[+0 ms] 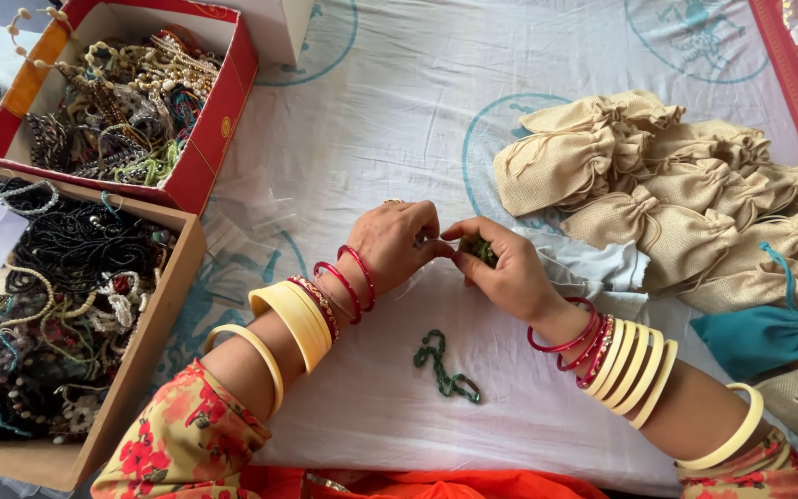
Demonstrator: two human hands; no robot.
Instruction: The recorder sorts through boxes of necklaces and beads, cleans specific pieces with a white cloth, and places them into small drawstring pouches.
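My left hand (401,241) and my right hand (502,266) meet at the middle of the white cloth (390,120), fingertips touching. Between them they pinch a small bunch of green beads (480,249), mostly hidden by my right fingers. Both wrists carry red and cream bangles. A separate strand of dark green beads (443,367) lies loose on the cloth just below my hands, touching neither.
A red box (223,111) of mixed bead jewellery sits at the top left, with a brown cardboard box (154,333) of dark bead strands below it. A heap of beige drawstring pouches (667,185) and a teal pouch (755,337) fills the right side.
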